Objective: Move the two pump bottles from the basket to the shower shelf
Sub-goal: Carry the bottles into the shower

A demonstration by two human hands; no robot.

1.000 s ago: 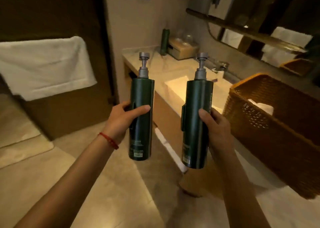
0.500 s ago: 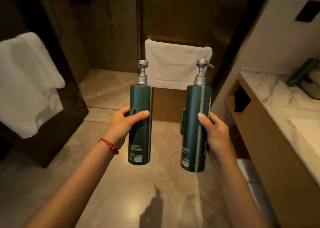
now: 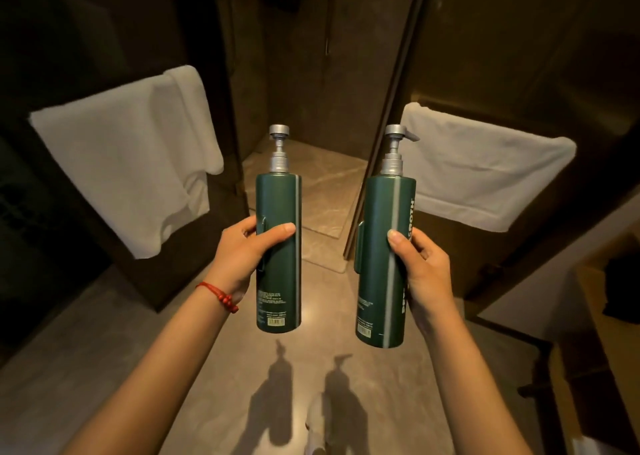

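I hold two tall dark green pump bottles with silver pump heads, both upright in front of me. My left hand (image 3: pixel 242 250) grips the left bottle (image 3: pixel 278 191) around its middle. My right hand (image 3: pixel 424 271) grips the right bottle (image 3: pixel 377 281) the same way; white lettering runs down its side. Both bottles hang above the tiled floor, facing the opening of a dark shower stall (image 3: pixel 311 177). Neither the basket nor a shower shelf is in view.
A white towel (image 3: pixel 131 167) hangs on the dark panel at the left. A second white towel (image 3: pixel 485 174) hangs on the glass door at the right. A wooden cabinet edge (image 3: pixel 588 333) stands at the far right. My slippered foot (image 3: pixel 317 427) shows below.
The view has swung left, away from the sink counter and basket, towards the shower opening. Both bottles stay upright in my hands, held the same way.
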